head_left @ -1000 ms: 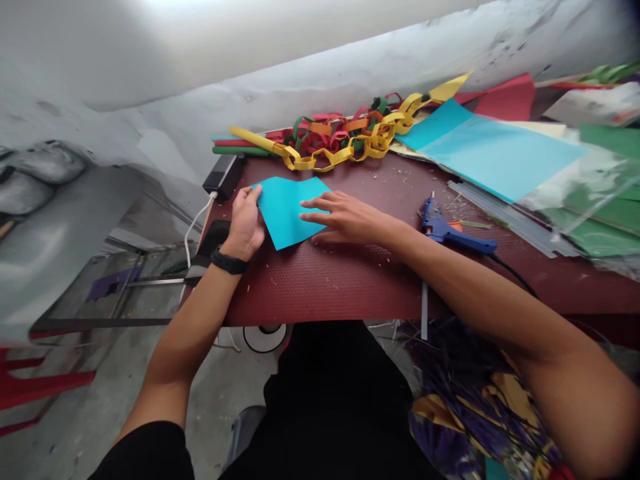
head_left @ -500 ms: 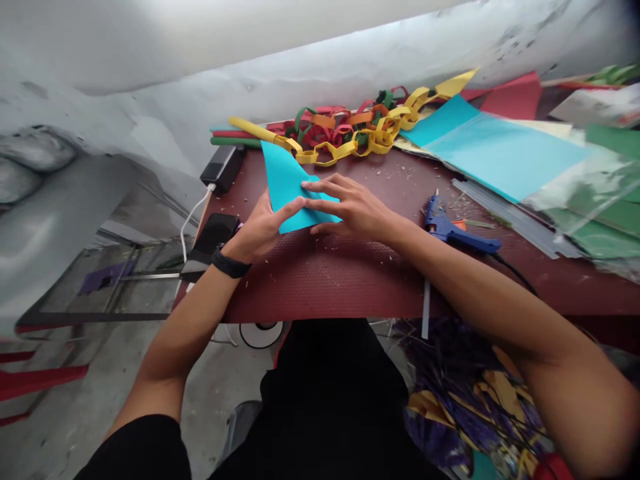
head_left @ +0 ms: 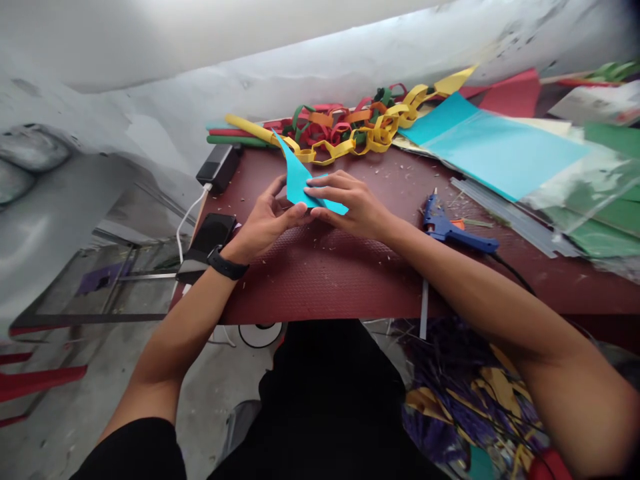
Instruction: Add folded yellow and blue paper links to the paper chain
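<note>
Folding is partly done — the blue paper stands half raised near the table's far-left part, pinched between left hand and right hand; the crease is not yet pressed flat.

The paper chain lies on the table behind both hands. The glue gun lies right of the right hand, the phone left of the left hand.

Place: a craft corner at home | signs: paper chain at top middle, glue gun right of middle, coloured paper sheets at upper right, red table
</note>
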`<state>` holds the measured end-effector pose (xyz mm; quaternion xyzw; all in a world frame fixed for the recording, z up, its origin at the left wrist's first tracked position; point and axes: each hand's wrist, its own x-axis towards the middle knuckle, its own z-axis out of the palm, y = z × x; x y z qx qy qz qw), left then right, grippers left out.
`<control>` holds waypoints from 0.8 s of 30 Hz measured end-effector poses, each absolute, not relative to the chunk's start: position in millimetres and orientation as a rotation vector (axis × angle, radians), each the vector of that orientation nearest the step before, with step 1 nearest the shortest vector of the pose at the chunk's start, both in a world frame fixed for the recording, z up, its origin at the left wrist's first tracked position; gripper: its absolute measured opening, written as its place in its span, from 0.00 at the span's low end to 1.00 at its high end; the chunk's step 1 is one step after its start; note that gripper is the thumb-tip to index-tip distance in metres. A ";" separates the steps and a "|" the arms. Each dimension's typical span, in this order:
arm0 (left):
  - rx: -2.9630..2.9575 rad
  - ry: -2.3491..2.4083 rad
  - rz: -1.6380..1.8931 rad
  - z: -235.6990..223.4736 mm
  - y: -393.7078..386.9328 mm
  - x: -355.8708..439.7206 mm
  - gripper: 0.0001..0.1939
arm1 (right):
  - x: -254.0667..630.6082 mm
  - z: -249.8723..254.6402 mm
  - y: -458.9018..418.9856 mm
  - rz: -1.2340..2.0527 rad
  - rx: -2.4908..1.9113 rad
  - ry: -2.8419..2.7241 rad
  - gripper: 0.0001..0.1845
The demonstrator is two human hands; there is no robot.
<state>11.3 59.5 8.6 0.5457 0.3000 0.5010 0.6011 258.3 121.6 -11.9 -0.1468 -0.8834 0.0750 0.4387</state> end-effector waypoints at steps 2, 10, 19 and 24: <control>1.266 0.719 1.161 10.2 58.2 13.8 0.38 | 258.3 -10.4 120.5 0.213 -0.395 -2.209 0.23; 1.420 0.846 1.254 12.1 52.8 21.7 0.35 | 256.4 -13.6 123.9 0.228 -0.437 -2.226 0.27; 1.794 0.991 1.343 3.6 57.7 15.2 0.27 | 257.9 -14.4 124.2 0.270 -0.401 -2.180 0.24; 1.742 0.978 1.327 5.3 55.9 19.6 0.27 | 255.1 -17.8 123.8 0.367 -0.382 -2.197 0.17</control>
